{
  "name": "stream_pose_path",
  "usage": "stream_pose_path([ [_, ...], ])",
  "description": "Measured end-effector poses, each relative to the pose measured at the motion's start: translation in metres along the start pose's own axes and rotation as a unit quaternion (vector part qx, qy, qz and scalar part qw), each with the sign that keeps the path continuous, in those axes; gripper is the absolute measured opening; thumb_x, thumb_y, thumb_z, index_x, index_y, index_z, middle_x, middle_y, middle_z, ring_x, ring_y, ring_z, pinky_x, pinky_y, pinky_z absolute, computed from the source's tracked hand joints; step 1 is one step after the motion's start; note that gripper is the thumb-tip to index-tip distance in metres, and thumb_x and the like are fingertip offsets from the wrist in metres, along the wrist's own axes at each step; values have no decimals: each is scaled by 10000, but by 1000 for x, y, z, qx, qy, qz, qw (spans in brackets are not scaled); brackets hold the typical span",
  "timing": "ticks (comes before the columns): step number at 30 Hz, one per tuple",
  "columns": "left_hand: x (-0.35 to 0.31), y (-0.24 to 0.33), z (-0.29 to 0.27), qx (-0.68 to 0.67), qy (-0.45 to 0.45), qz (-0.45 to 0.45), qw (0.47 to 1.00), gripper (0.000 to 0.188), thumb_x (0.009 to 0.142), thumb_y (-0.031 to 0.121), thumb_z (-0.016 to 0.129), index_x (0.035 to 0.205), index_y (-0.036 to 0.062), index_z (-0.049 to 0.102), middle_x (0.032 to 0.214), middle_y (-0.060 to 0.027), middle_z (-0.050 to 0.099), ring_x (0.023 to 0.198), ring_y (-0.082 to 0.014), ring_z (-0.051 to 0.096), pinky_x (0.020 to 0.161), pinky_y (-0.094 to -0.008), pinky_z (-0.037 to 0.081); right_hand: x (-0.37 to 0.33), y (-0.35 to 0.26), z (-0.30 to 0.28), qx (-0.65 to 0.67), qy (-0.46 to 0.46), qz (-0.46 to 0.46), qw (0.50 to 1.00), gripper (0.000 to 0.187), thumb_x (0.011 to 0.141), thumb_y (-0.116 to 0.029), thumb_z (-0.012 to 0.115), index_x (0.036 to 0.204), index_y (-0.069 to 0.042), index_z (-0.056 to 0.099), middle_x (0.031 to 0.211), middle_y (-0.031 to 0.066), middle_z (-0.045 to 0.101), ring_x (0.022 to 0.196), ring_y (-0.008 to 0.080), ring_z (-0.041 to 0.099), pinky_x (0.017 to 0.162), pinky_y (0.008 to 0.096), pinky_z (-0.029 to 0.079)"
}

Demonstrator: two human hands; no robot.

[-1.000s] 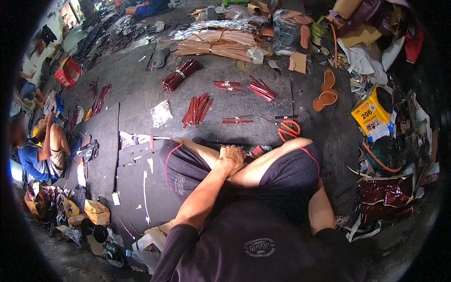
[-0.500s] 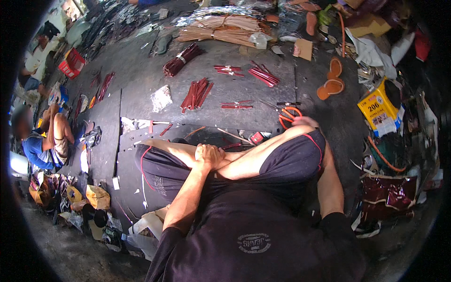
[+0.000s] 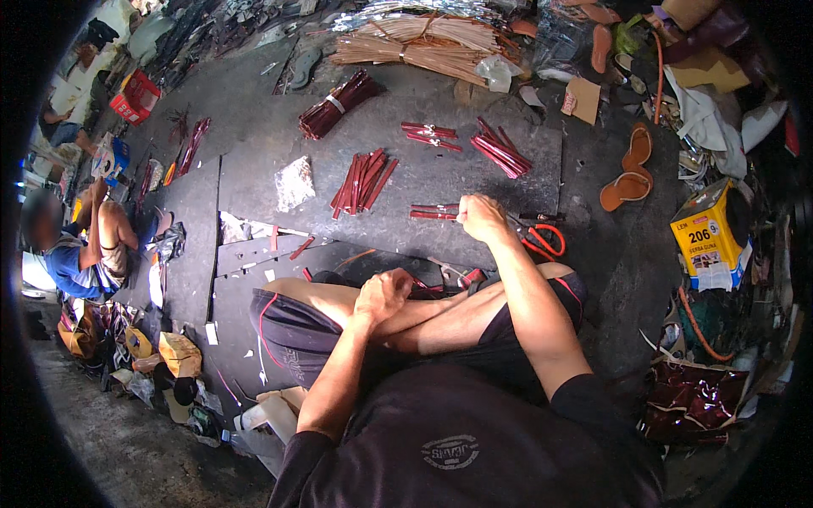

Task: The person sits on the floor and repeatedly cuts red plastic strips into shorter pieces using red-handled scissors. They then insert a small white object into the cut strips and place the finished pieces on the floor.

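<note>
My right hand [image 3: 484, 218] reaches forward, fingers closed over the right end of a small set of dark red strips [image 3: 429, 212] on the black work surface. Its fingertips are partly hidden. Close to my crossed legs, my left hand [image 3: 384, 296] is curled in, and whatever it may hold is hidden. Orange-handled scissors [image 3: 546, 241] lie just right of my right forearm. Beyond my hands are a loose pile of dark red strips [image 3: 364, 184], a small banded set [image 3: 430, 135], a fanned bundle [image 3: 501, 148] and a thick tied bundle [image 3: 339, 106].
A clear bag of small pale pieces [image 3: 295, 184] lies left of the strips. Brown sandal pieces [image 3: 627, 190] and a yellow box [image 3: 707, 233] are on the right. Tan cane-like bundles [image 3: 415, 51] lie at the back. Another person [image 3: 80, 245] sits at far left.
My right hand has come from beside my right knee, forward and left to the strips. My left hand has lifted slightly and its fingers have curled. The view has shifted a little.
</note>
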State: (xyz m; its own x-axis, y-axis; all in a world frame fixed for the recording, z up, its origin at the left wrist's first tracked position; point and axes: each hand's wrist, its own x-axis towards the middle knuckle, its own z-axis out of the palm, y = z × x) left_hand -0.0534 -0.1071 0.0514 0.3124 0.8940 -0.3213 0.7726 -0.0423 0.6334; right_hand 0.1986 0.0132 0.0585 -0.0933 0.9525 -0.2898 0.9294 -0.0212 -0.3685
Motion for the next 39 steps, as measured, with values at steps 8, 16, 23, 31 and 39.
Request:
stream_pose_path([
  [8, 24, 11, -18, -133, -76, 0, 988, 306, 944, 274, 543, 1137, 59, 643, 1024, -157, 696, 1020, -291, 656, 890, -392, 490, 5, 15, 29, -92, 25, -75, 993, 293, 792, -131, 687, 1042, -2, 606, 1166, 256, 605, 1102, 380, 584, 960, 450, 475],
  [16, 29, 15, -22, -193, -88, -8, 977, 317, 955, 258, 535, 1193, 68, 624, 1058, -145, 692, 1058, -249, 639, 915, -374, 479, 10, 25, 39, -38, 58, -76, 995, 169, 754, -91, 695, 870, -54, 578, 925, 177, 646, 910, 373, 639, 792, 460, 504],
  [23, 38, 4, -23, -538, -18, -177, 824, 389, 978, 290, 553, 1225, -9, 570, 1108, -140, 642, 979, -217, 638, 857, -335, 541, -21, -29, -3, 118, -10, -110, 987, 180, 807, -115, 707, 928, -24, 608, 832, 149, 681, 797, 280, 683, 725, 386, 526],
  [31, 27, -3, -62, -563, 214, -101, 792, 258, 941, 253, 638, 986, 0, 659, 789, -27, 646, 696, -104, 600, 641, -253, 504, -36, -87, -13, 293, -101, -180, 934, 270, 851, -197, 731, 1038, -40, 615, 918, 97, 686, 904, 181, 654, 786, 356, 528],
  [39, -28, -71, -157, -495, 177, -50, 849, 281, 954, 280, 606, 1070, 32, 672, 891, -34, 683, 820, -100, 613, 778, -268, 481, 87, -229, 57, 253, -23, -299, 920, 220, 862, -205, 674, 1003, -35, 671, 978, 144, 675, 945, 279, 656, 821, 380, 508],
])
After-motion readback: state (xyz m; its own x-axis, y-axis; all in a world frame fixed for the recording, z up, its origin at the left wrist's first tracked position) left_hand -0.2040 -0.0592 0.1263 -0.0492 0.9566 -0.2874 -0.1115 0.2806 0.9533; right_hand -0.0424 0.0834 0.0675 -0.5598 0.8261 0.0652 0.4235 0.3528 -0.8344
